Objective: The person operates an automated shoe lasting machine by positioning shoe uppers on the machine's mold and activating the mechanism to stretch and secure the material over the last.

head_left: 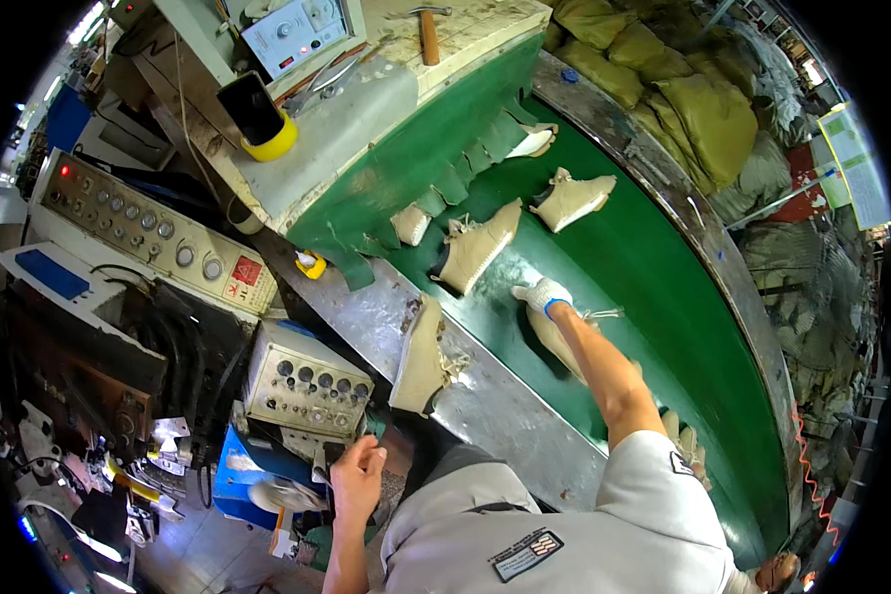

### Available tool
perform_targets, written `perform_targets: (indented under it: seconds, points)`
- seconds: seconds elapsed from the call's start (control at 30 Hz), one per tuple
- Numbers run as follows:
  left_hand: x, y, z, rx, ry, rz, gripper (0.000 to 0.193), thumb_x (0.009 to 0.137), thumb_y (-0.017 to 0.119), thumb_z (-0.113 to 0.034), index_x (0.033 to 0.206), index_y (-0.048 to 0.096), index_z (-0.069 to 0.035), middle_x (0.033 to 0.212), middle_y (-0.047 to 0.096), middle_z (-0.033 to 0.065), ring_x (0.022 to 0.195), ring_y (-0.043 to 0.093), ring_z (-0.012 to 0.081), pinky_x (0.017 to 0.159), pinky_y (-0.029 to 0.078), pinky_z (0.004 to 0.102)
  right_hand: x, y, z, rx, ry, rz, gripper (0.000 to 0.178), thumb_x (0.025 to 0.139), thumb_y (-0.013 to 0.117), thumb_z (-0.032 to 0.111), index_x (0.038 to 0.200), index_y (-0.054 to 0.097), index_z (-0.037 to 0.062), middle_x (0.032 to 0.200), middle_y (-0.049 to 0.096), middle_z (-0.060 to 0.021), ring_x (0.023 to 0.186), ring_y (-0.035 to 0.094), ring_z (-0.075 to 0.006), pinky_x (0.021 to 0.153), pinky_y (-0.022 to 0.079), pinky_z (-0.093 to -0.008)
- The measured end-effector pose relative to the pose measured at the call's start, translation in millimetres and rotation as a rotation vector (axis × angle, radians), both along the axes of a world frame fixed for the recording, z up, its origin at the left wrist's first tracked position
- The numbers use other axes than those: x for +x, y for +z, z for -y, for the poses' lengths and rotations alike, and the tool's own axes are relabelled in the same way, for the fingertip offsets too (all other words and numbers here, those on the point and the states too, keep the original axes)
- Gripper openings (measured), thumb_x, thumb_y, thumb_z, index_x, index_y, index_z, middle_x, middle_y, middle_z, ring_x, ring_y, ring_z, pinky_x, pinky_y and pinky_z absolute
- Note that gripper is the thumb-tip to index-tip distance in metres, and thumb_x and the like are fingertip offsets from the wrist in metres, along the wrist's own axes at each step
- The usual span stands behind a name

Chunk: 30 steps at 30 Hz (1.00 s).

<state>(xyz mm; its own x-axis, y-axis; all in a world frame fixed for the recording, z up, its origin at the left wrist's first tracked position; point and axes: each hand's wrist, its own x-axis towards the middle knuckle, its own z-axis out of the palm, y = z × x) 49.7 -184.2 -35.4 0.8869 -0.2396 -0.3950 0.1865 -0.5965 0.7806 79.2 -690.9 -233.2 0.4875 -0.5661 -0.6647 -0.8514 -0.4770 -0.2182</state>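
My right hand (542,295), in a white knit glove with a blue cuff, reaches over the green conveyor belt (653,287). It is closed on a beige lace-up shoe (556,342), which my wrist and forearm partly cover. My bare left hand (358,473) hangs low beside a control box, its fingers curled with nothing visible in them. Close in front of me, a beige shoe (421,361) lies on the metal ledge (500,426). Farther along the belt are another beige shoe (480,246) and one near the far rim (572,200).
Green strip flaps (455,183) hang at the machine opening, with shoes partly under them. On top lie a hammer (429,38), a phone (250,107) and yellow tape (270,139). Knobbed control panels (307,386) stand left. Olive sacks (708,119) are piled beyond the belt's rim.
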Motion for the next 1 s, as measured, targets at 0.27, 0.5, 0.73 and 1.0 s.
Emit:
perform_targets:
  seconds: [0.27, 0.5, 0.73, 1.0]
  points:
    - [-15, 8, 32, 0.242, -0.181, 0.086, 0.031, 0.092, 0.072, -0.035, 0.112, 0.072, -0.013, 0.089, 0.073, 0.0173, 0.085, 0.072, 0.038, 0.075, 0.057, 0.044, 129, -118, -51, 0.508, -0.4, 0.963, 0.061, 0.092, 0.072, 0.025, 0.145, 0.053, 0.003, 0.14, 0.062, -0.0114, 0.122, 0.059, -0.0272, 0.109, 0.043, -0.0371]
    - [-40, 14, 16, 0.21, -0.068, 0.132, 0.023, 0.095, 0.064, -0.024, 0.105, 0.072, -0.005, 0.082, 0.071, 0.0171, 0.073, 0.07, 0.0337, 0.067, 0.057, 0.0424, 114, -91, -46, 0.98, -1.005, 1.029, 0.057, 0.081, 0.078, 0.002, 0.134, 0.059, 0.002, 0.126, 0.068, -0.0105, 0.113, 0.065, -0.0311, 0.1, 0.053, -0.0466]
    - [-66, -6, -14, 0.116, -0.098, 0.198, 0.021, 0.092, 0.068, -0.027, 0.092, 0.065, -0.006, 0.079, 0.068, 0.0158, 0.077, 0.067, 0.0394, 0.068, 0.052, 0.0498, 25, 23, -82, 1.474, -0.685, 0.887, 0.06, 0.095, 0.07, 0.038, 0.144, 0.052, 0.0088, 0.141, 0.059, -0.0113, 0.126, 0.058, -0.0342, 0.107, 0.05, -0.0526]
    - [-61, 56, -63, -0.176, 0.015, 0.179, 0.02, 0.093, 0.066, -0.021, 0.1, 0.066, -0.002, 0.091, 0.072, 0.0174, 0.083, 0.069, 0.0388, 0.07, 0.053, 0.0482, -31, 182, -291, 1.834, -0.244, 0.734, 0.053, 0.097, 0.065, 0.033, 0.14, 0.052, 0.0063, 0.135, 0.06, -0.0097, 0.122, 0.058, -0.0284, 0.109, 0.047, -0.046]
